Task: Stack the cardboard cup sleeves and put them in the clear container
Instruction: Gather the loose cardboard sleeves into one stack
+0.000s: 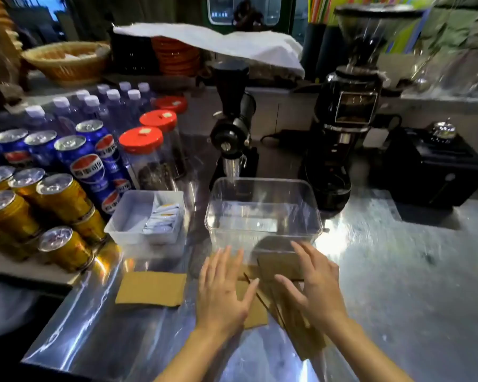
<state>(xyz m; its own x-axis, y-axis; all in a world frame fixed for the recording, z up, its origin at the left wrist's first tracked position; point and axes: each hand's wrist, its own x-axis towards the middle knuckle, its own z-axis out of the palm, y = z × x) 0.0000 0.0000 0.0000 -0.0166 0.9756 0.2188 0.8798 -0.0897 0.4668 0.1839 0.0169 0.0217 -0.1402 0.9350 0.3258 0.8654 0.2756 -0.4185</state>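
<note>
Flat brown cardboard cup sleeves lie scattered on the steel counter in front of me. One sleeve (151, 288) lies alone to the left. A loose pile of sleeves (282, 267) sits under and between my hands, fanning toward the lower right. My left hand (222, 288) hovers over the pile's left part, fingers spread, holding nothing. My right hand (313, 282) hovers over the pile's right part, also spread and empty. Just beyond my fingertips stands the clear container (262, 213), upright, with nothing inside.
A white tray (127, 216) with sachets sits left of the container. Blue and gold cans (64, 194) and red-lidded jars (144, 150) crowd the left. Two black grinders (233, 128) stand behind, and a black box (433, 169) at right.
</note>
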